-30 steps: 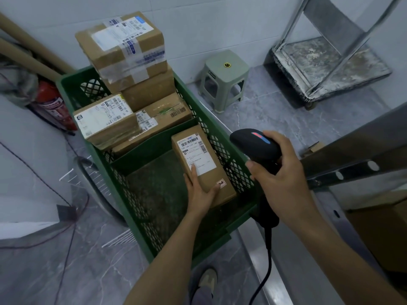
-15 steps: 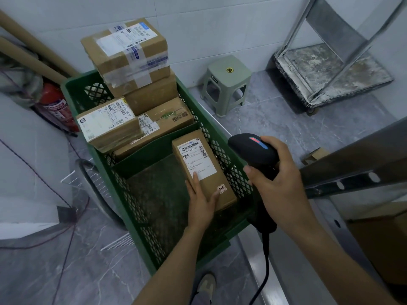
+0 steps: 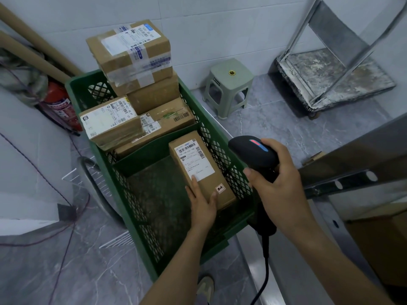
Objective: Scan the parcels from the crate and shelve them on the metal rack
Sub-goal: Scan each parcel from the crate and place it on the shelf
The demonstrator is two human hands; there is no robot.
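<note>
Here, left hand (image 3: 201,205) gripping long parcel's (image 3: 198,159) near end in green crate (image 3: 154,146), right hand (image 3: 279,190) clutching scanner (image 3: 253,154) just beside.

matt cardboard parcel (image 3: 201,170); green plastic crate (image 3: 222,139)

Bare forearms (image 3: 176,267); pale shoe (image 3: 206,287), possibly a sneaker.

One wide-angle view from the person's head, facing forward and steeply down; the green crate (image 3: 136,208) sits close below, mid-frame; both forearms enter from the bottom edge, the left hand (image 3: 202,205) on a parcel (image 3: 198,164), the right hand (image 3: 279,186) round a scanner (image 3: 253,153), nearest the lens; grey floor (image 3: 275,119) surrounds them; a tiled wall (image 3: 220,29) closes the top; straight edges bow outward.
</note>
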